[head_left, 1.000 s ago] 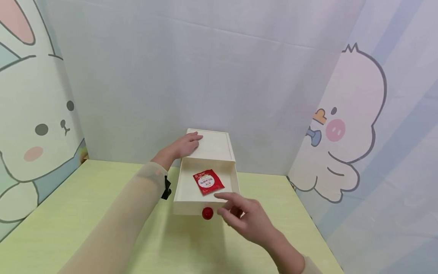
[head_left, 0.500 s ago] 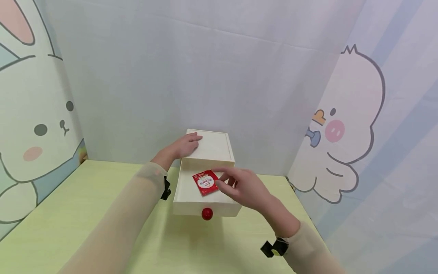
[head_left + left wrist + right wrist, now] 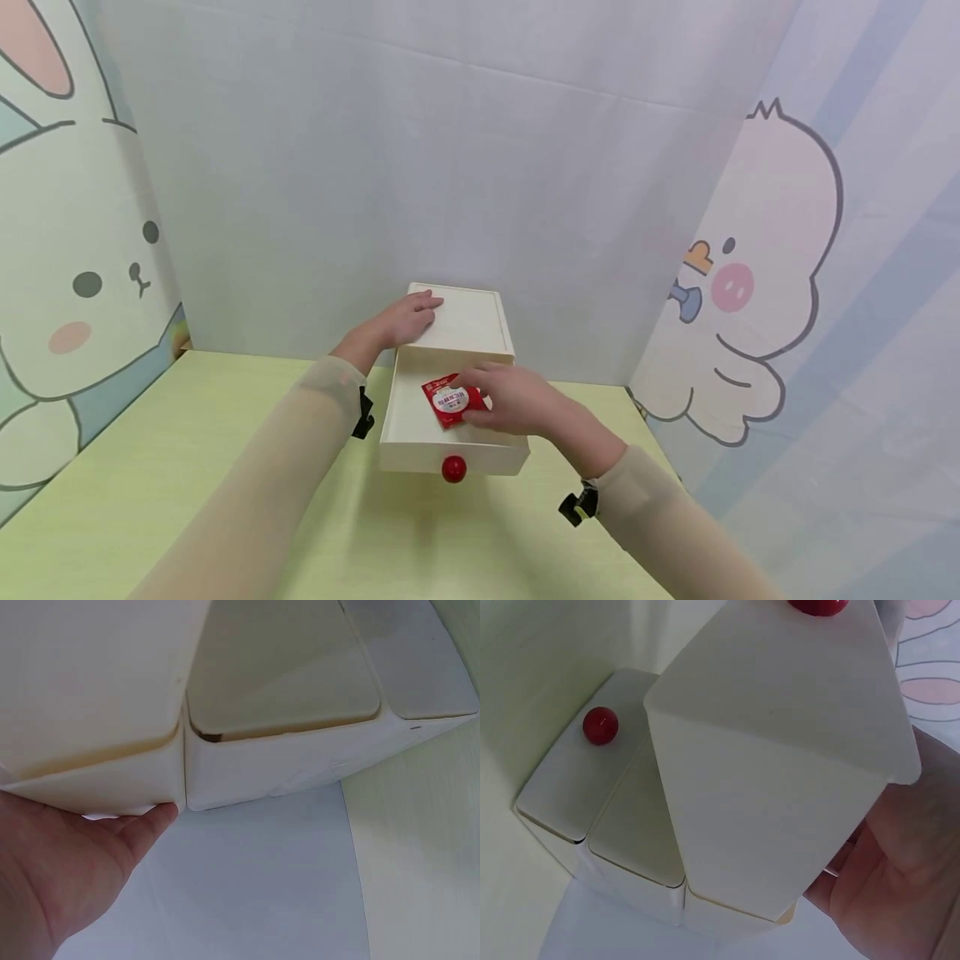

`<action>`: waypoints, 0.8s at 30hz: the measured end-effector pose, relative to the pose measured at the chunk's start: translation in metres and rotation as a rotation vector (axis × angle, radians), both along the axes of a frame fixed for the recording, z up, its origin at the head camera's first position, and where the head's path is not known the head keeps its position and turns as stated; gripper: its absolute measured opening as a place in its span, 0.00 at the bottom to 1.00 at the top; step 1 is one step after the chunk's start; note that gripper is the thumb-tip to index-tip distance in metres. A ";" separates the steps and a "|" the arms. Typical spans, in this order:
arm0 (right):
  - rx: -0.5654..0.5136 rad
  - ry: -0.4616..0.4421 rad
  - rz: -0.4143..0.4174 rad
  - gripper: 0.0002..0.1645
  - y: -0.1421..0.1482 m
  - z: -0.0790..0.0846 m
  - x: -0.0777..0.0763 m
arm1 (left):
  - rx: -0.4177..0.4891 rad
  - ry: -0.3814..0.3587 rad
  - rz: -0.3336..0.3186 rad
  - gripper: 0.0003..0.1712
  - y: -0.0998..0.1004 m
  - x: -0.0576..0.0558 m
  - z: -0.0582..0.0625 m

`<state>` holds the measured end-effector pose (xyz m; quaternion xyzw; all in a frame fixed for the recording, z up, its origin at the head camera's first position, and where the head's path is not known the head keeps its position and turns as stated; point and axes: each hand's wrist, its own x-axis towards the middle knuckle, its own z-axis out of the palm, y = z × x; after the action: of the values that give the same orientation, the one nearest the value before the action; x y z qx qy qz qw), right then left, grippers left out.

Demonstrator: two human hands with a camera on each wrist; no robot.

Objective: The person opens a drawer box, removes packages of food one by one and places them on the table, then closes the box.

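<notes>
A white drawer (image 3: 454, 457) with a red knob (image 3: 453, 469) is pulled out of the top of a small white drawer cabinet (image 3: 472, 321). Inside lies a red packet (image 3: 444, 415) with a white label. My right hand (image 3: 517, 400) reaches over the drawer's right side and pinches the packet's right part between thumb and fingers. In the right wrist view the drawer wall hides those fingertips. My left hand (image 3: 408, 321) rests on the cabinet's top at its left edge. In the left wrist view its thumb (image 3: 154, 825) lies against the cabinet's side.
Lower drawers sit closed under the pulled-out one, one showing its red knob (image 3: 600, 726). The cabinet stands on a pale yellow-green table (image 3: 225, 417). A light curtain (image 3: 465, 167) hangs close behind it, with printed cartoon animals at both sides.
My right hand has moved from beside the drawer's front, up and left into the drawer, and its thumb and fingers have closed on the packet. The left hand has stayed on the cabinet.
</notes>
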<state>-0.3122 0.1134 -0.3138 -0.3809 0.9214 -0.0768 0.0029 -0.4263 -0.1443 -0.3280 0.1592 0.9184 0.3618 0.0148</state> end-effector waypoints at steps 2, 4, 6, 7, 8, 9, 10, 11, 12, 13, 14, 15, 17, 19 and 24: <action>0.035 0.007 0.002 0.31 -0.002 -0.003 -0.003 | 0.000 0.004 -0.004 0.34 0.000 0.000 0.000; 0.064 0.010 0.001 0.34 -0.004 -0.006 -0.006 | -0.001 0.008 -0.008 0.34 0.000 -0.001 -0.001; 0.080 0.003 0.007 0.37 -0.006 -0.008 -0.007 | -0.001 0.011 -0.010 0.34 -0.001 -0.001 -0.001; 0.084 -0.004 0.007 0.38 -0.007 -0.008 -0.007 | 0.000 0.010 -0.010 0.34 -0.001 -0.001 -0.001; 0.088 -0.012 0.006 0.39 -0.008 -0.009 -0.008 | -0.001 0.010 -0.011 0.34 -0.001 -0.001 -0.002; 0.091 -0.021 0.005 0.40 -0.008 -0.009 -0.008 | -0.004 0.011 -0.012 0.34 -0.001 -0.001 -0.002; 0.094 -0.028 0.007 0.40 -0.008 -0.009 -0.008 | -0.004 0.010 -0.012 0.34 -0.001 -0.001 -0.002; 0.096 -0.032 0.007 0.40 -0.008 -0.010 -0.009 | -0.005 0.011 -0.013 0.34 -0.001 -0.001 -0.002; 0.094 -0.037 0.008 0.39 -0.008 -0.010 -0.009 | -0.004 0.011 -0.014 0.34 0.000 -0.001 -0.002; 0.094 -0.036 0.009 0.38 -0.008 -0.010 -0.009 | -0.003 0.012 -0.015 0.34 0.000 -0.001 -0.002; 0.092 -0.035 0.011 0.37 -0.007 -0.011 -0.010 | -0.002 0.012 -0.014 0.34 0.000 -0.001 -0.002; 0.090 -0.031 0.016 0.36 -0.007 -0.011 -0.010 | 0.000 0.012 -0.014 0.34 0.000 -0.001 -0.001; 0.085 -0.018 0.029 0.33 -0.007 -0.011 -0.010 | 0.008 0.011 -0.011 0.34 0.000 0.000 0.000; 0.085 0.007 0.048 0.29 -0.006 -0.011 -0.010 | 0.015 0.010 -0.009 0.34 0.000 0.001 0.000; 0.088 0.096 0.109 0.18 -0.004 -0.012 -0.011 | 0.014 0.013 -0.010 0.34 0.000 0.002 0.001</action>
<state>-0.3231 0.1089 -0.3262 -0.4330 0.9010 -0.0175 -0.0203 -0.4247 -0.1445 -0.3269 0.1661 0.9151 0.3674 0.0096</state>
